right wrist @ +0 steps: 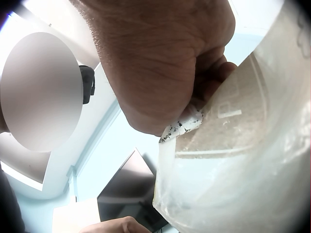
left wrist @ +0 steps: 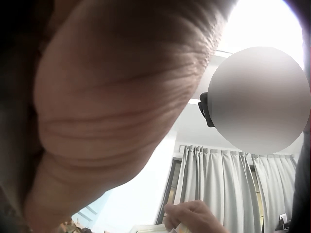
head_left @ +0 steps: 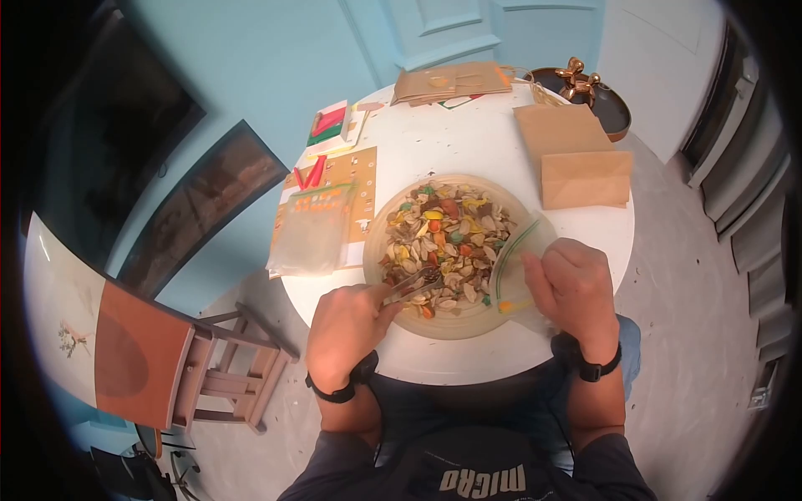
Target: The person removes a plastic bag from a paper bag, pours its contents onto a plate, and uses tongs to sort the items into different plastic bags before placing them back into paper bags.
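Observation:
A round beige tray holds a heap of potpourri in tan, yellow, orange, green and brown pieces. My left hand grips a slim clear plastic utensil at the tray's near left, its far end among the pieces. At the right rim, my right hand pinches the edge of a clear zip bag with a green seal line. The bag's mouth leans over the heap, and an orange bit shows near its lower edge. In the right wrist view, the bag hangs from the curled fingers.
On the white round table, another zip bag lies over a patterned sheet at left. Brown paper bags lie at right, with more paper bags at the back. A wooden stool stands left of the table.

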{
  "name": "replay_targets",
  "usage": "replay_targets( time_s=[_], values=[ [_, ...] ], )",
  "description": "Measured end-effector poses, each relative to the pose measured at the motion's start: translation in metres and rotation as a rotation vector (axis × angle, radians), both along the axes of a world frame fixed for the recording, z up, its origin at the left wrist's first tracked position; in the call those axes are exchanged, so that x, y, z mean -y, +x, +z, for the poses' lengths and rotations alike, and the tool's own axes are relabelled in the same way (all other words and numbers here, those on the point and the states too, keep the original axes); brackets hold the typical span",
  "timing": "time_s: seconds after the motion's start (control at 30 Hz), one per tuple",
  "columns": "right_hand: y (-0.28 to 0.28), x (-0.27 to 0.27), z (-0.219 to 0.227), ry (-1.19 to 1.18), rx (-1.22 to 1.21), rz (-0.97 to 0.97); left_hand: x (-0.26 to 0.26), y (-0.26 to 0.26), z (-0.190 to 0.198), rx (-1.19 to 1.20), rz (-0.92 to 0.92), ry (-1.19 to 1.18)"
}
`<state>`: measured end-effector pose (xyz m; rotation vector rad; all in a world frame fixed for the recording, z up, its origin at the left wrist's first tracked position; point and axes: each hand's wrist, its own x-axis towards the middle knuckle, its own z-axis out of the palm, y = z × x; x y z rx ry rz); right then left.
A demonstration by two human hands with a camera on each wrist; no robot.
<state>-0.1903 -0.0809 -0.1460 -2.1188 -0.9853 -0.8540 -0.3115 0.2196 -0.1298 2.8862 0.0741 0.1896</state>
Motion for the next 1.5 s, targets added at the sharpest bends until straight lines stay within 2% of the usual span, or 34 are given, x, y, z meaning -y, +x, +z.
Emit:
replay_targets(
  time_s=[0.2, 0.3, 0.4, 0.53, 0.67, 0.8, 0.9, 1.0, 1.1, 1.2, 1.5],
  values=[
    [-0.003, -0.001, -0.001, -0.001, -0.009, 0.017, 0.014, 0.0, 0.016, 0.068, 0.006, -0.091],
    [-0.006, -0.003, 0.001, -0.03, -0.027, 0.018, 0.026, 0.003, 0.018, 0.146, -0.055, -0.133],
    [-0.006, -0.003, 0.001, -0.038, -0.039, 0.023, 0.045, 0.012, 0.011, 0.261, -0.214, -0.178],
    [-0.005, 0.001, 0.002, -0.028, -0.025, 0.018, 0.059, 0.016, 0.016, 0.217, -0.275, -0.18],
    [-0.003, 0.006, 0.001, -0.016, -0.011, -0.01, 0.038, 0.007, 0.024, 0.183, -0.049, -0.254],
    [-0.004, 0.005, 0.0, -0.008, -0.007, -0.006, 0.003, -0.009, 0.023, 0.086, 0.135, -0.075],
    [-0.005, 0.003, 0.0, -0.013, -0.003, -0.003, -0.018, -0.015, 0.021, -0.074, 0.299, -0.02],
    [-0.004, 0.002, -0.002, -0.021, 0.002, -0.003, -0.025, -0.017, 0.021, -0.11, 0.348, -0.111],
    [-0.003, 0.001, -0.003, -0.026, -0.002, 0.001, -0.031, -0.019, 0.015, -0.107, 0.316, -0.176],
    [-0.004, -0.003, -0.003, -0.031, -0.008, 0.009, -0.026, -0.014, 0.02, -0.176, 0.302, -0.148],
    [-0.004, -0.007, -0.002, -0.043, -0.02, 0.027, -0.006, -0.001, -0.002, -0.098, 0.12, 0.013]
  ],
)
